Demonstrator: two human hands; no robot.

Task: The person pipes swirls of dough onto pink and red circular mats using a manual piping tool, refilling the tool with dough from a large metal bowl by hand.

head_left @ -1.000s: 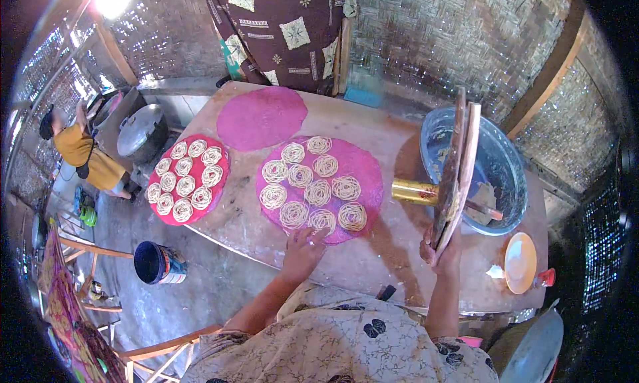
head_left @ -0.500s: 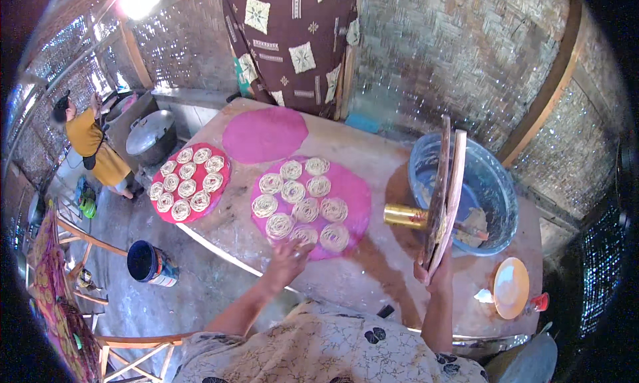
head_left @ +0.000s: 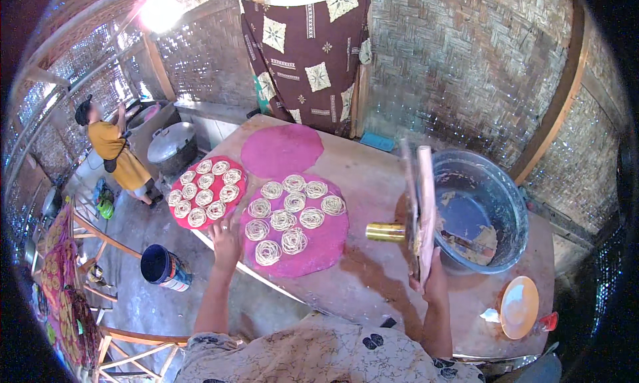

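Note:
My right hand (head_left: 431, 282) grips the lower ends of a two-armed wooden press (head_left: 426, 210), held upright, with a brass-coloured cylinder (head_left: 386, 232) sticking out to its left. Left of the press lies a round pink sheet (head_left: 319, 250) bearing several nests of pale noodle strands (head_left: 283, 220); its lower right part is bare. My left hand (head_left: 224, 242) is beside that sheet's left edge, fingers extended, close to the lower rim of a red round sheet (head_left: 184, 218) covered with similar nests. Whether the fingertips touch either sheet is hard to see.
A bare pink sheet (head_left: 283, 150) lies farther back on the table. Right of the press stands a blue basin (head_left: 512, 216) with dough in it, near an orange plate (head_left: 520, 308). A bucket (head_left: 158, 266) stands on the floor at left; a person (head_left: 110, 143) works beyond.
My left hand has moved left, from the front nests to the sheet's left side. The pink sheet with nests has turned and shifted left. My right hand still holds the press.

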